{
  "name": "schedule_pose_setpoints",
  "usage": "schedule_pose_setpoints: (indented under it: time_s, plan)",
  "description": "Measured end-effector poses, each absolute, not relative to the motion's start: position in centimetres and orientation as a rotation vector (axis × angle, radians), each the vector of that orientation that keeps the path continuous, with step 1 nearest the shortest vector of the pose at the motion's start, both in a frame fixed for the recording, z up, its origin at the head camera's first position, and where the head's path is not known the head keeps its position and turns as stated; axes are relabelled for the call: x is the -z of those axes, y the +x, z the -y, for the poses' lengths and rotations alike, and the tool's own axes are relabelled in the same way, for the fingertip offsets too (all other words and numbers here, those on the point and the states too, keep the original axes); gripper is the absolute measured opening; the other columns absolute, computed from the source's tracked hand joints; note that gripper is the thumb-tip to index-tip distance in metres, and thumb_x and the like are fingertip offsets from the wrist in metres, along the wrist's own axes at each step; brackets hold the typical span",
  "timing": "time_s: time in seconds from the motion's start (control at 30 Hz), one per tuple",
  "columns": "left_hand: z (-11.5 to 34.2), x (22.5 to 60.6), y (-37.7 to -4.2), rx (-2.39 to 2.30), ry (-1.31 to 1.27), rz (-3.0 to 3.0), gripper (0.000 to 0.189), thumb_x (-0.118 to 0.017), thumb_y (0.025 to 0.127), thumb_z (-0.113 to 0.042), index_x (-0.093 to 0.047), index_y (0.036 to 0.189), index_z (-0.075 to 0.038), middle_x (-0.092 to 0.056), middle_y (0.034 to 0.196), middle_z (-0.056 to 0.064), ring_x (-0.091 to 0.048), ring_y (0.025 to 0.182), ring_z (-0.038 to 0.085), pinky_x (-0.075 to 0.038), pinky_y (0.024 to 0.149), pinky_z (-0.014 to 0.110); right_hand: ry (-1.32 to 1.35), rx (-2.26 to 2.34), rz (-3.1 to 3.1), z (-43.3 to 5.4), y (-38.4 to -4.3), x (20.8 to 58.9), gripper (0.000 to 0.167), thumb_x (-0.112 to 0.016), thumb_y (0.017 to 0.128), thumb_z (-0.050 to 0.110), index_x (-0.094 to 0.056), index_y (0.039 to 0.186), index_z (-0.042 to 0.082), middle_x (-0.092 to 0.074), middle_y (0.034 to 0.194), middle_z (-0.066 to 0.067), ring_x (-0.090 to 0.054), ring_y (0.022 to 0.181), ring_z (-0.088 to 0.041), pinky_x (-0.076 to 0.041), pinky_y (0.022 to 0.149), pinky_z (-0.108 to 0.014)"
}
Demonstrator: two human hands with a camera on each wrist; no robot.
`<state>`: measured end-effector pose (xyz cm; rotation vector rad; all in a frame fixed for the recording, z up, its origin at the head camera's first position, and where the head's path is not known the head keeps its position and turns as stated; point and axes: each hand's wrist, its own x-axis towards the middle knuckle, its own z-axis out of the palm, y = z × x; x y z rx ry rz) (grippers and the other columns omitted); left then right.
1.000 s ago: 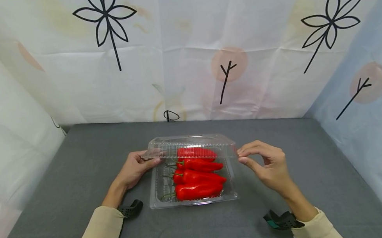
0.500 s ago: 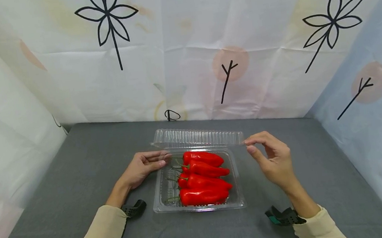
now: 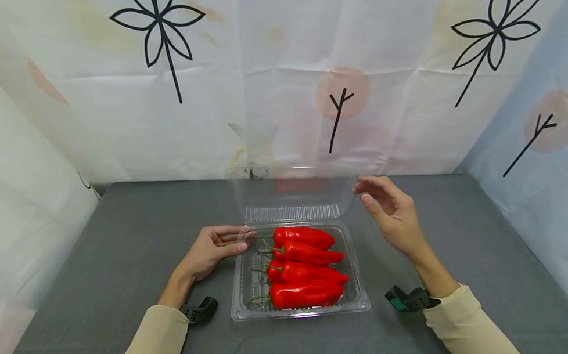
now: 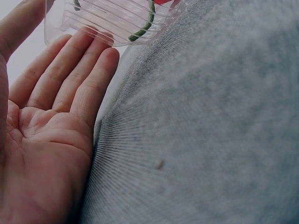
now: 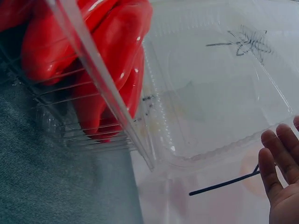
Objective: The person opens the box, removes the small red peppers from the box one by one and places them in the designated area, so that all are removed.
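A clear plastic clamshell container (image 3: 302,313) sits on the table with several red peppers (image 3: 308,294) in its base. Its see-through lid (image 3: 292,199) stands raised at the back, hinged to the base. At the back left corner my left hand (image 3: 213,249) touches the container; in the left wrist view, its straight fingers (image 4: 74,74) meet the ribbed wall beside a green stem (image 4: 147,23). Close to the lid's right side is my right hand (image 3: 393,211), fingers loosely extended. The right wrist view shows those fingers (image 5: 280,149) by the lid's edge, holding nothing.
A grey cloth (image 3: 161,208) covers the table under the container. White printed curtains (image 3: 273,84) hang close behind the table and along both sides. A dark band (image 3: 200,311) sits on my left wrist, and another band (image 3: 411,300) on the right.
The lid has swung up and back, from partly over the peppers to standing raised. My right hand moved away with it and let go of its edge. The left hand stays at the corner.
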<state>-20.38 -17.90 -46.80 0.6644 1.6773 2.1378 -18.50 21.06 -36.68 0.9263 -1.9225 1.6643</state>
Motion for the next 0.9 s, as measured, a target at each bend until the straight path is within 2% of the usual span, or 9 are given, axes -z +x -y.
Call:
schedule_pose_setpoints:
  time_s: [0.3,0.63,0.9]
  plan:
    - [17.8,47.0,-20.5,-2.155,0.676,-1.654,0.046,-0.07,0.091,0.007,-0.054,0.134,0.017,-0.07,0.125,0.013,-0.066,0.118,0.022,-0.055,0.094,0.037,0.844,-1.684,2.075,-21.2,-20.1,37.7,0.044,-0.052,0.097,-0.015,-0.051,0.141,-0.01,-0.058,0.12,-0.031,-0.061,0.115,-0.021,-0.048,0.1,-0.024]
    - [17.9,47.0,-20.4,-2.142,0.653,-1.688,0.047,-0.074,0.089,0.004,-0.057,0.131,0.016,-0.071,0.122,0.016,-0.068,0.116,0.023,-0.057,0.091,0.036,0.794,-1.806,2.18,-21.4,-21.9,38.6,0.05,-0.052,0.1,-0.011,-0.038,0.149,-0.013,-0.05,0.133,-0.032,-0.055,0.124,-0.017,-0.045,0.103,-0.02]
    - [17.9,46.8,-20.4,-2.127,0.622,-1.714,0.048,-0.077,0.088,0.002,-0.059,0.13,0.015,-0.072,0.12,0.014,-0.069,0.113,0.022,-0.057,0.089,0.036,0.743,-1.929,2.212,-21.0,-22.6,39.5,0.052,-0.05,0.103,-0.006,-0.032,0.151,-0.013,-0.044,0.14,-0.034,-0.048,0.13,-0.033,-0.047,0.102,-0.021]
